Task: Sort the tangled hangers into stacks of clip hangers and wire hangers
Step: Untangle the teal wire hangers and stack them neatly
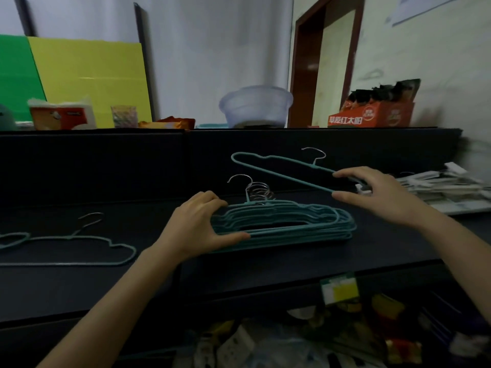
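Left hand (pixel 202 224) grips the end of the wire hanger stack (pixel 292 216) on the bench (pixel 106 288), steadying it. Beyond, right hand (pixel 380 192) pinches one teal wire hanger (pixel 281 176) aloft. Judged step: stacking. Next, lower it aligned, hooks matching.

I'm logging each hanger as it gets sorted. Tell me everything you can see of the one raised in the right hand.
The raised hanger is thin teal-coated wire with a bare silver hook and no visible clips. It is held in the air, tilted, above and behind the teal stack, hook pointing up. The right hand pinches its right end between thumb and fingers; nothing else touches it.
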Action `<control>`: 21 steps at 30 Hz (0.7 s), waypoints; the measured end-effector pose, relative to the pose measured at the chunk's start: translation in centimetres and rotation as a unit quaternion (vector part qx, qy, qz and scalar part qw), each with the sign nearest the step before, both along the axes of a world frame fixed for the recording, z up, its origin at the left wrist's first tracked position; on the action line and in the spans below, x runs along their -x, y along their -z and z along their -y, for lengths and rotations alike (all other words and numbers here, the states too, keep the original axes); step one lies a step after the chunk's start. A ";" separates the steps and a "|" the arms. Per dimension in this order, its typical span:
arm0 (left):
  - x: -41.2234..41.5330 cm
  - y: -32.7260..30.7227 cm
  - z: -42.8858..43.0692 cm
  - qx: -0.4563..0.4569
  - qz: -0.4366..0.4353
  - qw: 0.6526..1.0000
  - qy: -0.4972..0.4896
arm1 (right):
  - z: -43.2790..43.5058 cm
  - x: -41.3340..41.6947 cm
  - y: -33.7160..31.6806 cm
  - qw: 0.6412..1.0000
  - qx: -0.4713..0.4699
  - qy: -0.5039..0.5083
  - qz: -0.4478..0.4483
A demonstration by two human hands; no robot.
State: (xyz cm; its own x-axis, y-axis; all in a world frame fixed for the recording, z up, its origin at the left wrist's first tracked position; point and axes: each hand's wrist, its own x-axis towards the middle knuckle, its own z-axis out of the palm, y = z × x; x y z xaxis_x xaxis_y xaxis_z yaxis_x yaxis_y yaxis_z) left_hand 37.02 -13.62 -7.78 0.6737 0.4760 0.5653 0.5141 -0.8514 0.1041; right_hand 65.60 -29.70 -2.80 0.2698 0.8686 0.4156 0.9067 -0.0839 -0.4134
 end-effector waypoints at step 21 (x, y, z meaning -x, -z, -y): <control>-0.9 0.3 1.2 0.043 -0.039 0.993 -0.104 | -1.7 -2.9 1.7 0.982 0.097 -0.161 -0.019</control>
